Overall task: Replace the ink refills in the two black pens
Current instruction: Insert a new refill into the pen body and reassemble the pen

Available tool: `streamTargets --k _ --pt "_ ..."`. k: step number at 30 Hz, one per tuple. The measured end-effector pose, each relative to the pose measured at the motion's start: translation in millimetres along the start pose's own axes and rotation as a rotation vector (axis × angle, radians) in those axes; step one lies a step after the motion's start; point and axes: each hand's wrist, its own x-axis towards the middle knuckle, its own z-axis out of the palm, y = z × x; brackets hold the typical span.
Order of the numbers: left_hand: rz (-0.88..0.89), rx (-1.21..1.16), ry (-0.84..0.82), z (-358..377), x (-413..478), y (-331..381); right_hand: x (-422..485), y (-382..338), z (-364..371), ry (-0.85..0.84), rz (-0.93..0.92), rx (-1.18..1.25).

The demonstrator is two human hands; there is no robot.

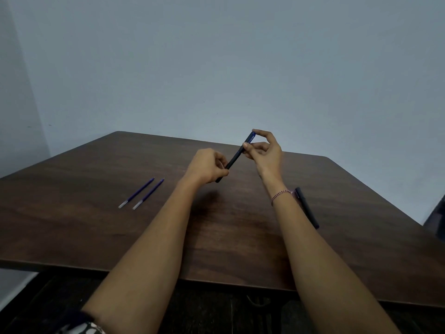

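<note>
Head cam: L hand (208, 166) is clenching the lower end of a black pen (234, 158) while R hand (265, 150) is pinching its upper, blue-labelled end w/ fingertips, pen tilting above the table's (96, 232) far middle. Second black pen (308, 208) is lying at right, partly blocked by the R wrist w/ bracelet (281, 195); two blue refills (136, 193) are lying side by side at left, well apart from both hands.

Plain pale blue-grey wall (228, 56) across the far half of the view, meeting a second wall (12, 92) at a corner on the far left. Dark brown wood-grain tabletop (72, 225), far corners rounded, its far edge close to the wall. Below its near edge, dark floor (216, 317) with plank-like seams; a pale patch (14, 288) at near left. Dark object (437, 218) at the right margin, not identifiable. Light dim and even; shadows soft.
</note>
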Motion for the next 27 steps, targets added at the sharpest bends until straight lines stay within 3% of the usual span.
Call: streamTargets --k 10,18,27 --pt "0.099 0.036 0.102 1.3 -0.3 -2.8 -10.3 2.6 11.7 -0.094 -0.017 -0.124" --pt "0.18 0.077 0.151 5.3 -0.7 3.3 -14.7 0.8 18.2 0.016 -0.048 -0.223" --pt "0.191 0.08 0.178 5.7 -1.3 4.7 -13.3 -5.4 20.1 0.029 -0.042 -0.175"
